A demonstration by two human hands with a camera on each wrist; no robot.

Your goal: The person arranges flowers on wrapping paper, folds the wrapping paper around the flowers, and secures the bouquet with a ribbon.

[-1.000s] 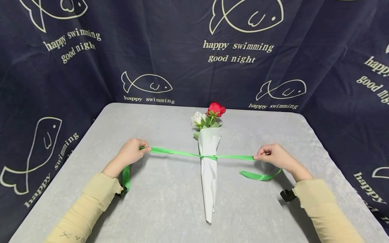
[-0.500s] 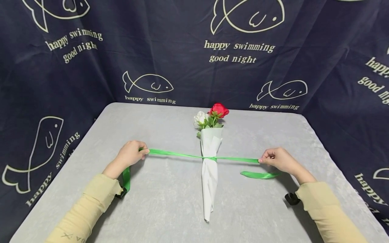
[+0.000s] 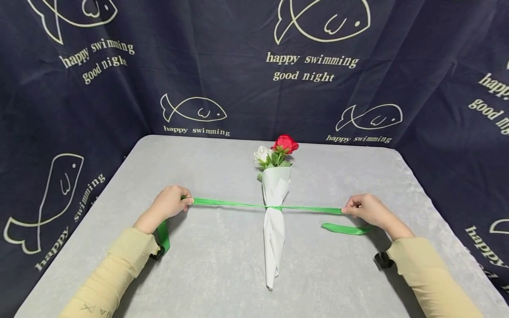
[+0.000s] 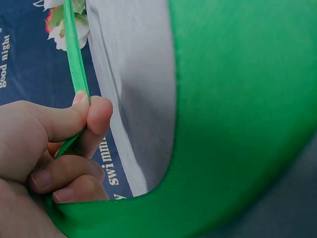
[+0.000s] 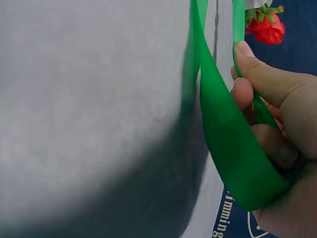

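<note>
A small bouquet lies on the table, its stems wrapped in white paper (image 3: 274, 234), with a red rose (image 3: 285, 144) and a white rose (image 3: 262, 156) at the top. Green ribbon (image 3: 226, 203) crosses the wrap at its narrowed middle and stretches taut to both sides. My left hand (image 3: 170, 203) pinches one side between thumb and forefinger; the loose tail runs through the curled fingers and loops large in the left wrist view. On the other side, my right hand (image 3: 366, 208) pinches the ribbon likewise, its tail (image 3: 346, 229) hanging below the palm.
A grey cloth covers the table (image 3: 214, 265). Dark blue curtains (image 3: 246, 88) with fish prints and lettering stand behind it and along both sides. A black wrist-camera mount (image 3: 383, 259) shows under the right sleeve.
My right hand has moved outward to the right and slightly nearer, and the left a little outward. The ribbon has narrowed and tightened at the wrap. The right tail has shifted right.
</note>
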